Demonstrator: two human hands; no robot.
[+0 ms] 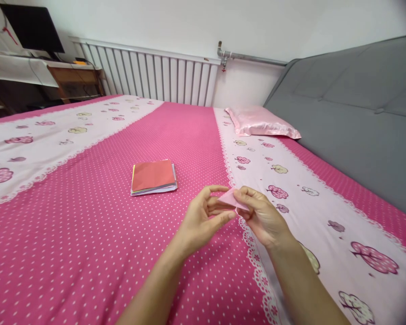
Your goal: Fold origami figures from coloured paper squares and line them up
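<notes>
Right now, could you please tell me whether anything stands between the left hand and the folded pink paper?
Nothing visible does: the left hand curves close to the folded pink paper, which the right hand holds.

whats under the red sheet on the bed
Edges of other sheets show beneath the red sheet, yellow and pale lavender among them, all on the pink dotted bedspread. The sheets' covered faces cannot be seen.

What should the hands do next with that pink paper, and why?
I'd have the left hand close gently on the free end of the pink paper. The right hand pinches the other end, while the left looks loosely open around the free one, so a second grip would probably steady it.
</notes>
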